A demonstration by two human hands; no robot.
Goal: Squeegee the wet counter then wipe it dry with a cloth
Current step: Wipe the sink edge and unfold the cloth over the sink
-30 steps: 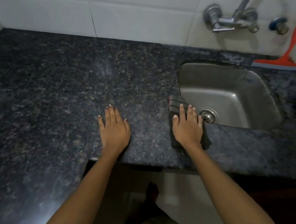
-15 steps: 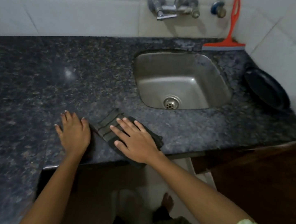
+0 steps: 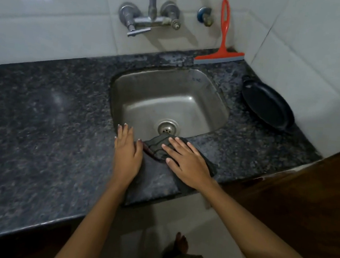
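A dark folded cloth (image 3: pixel 156 147) lies on the black speckled granite counter (image 3: pixel 35 124), on the narrow strip in front of the sink. My right hand (image 3: pixel 188 163) presses flat on the cloth with fingers spread, pointing left and up. My left hand (image 3: pixel 127 151) rests flat on the bare counter just left of the cloth, its thumb touching the cloth's edge. A red squeegee (image 3: pixel 220 49) with a grey blade stands against the tiled wall behind the sink, untouched.
The steel sink (image 3: pixel 168 100) with its drain (image 3: pixel 167 127) sits just beyond my hands. A wall tap (image 3: pixel 148 20) hangs above it. A black pan (image 3: pixel 267 105) lies on the counter at the right. A brown wooden panel (image 3: pixel 306 201) borders the counter's right end.
The view has swung and closed in on the sink. My right hand has slid the cloth along the front strip toward the drain side, and my left hand has followed beside it.
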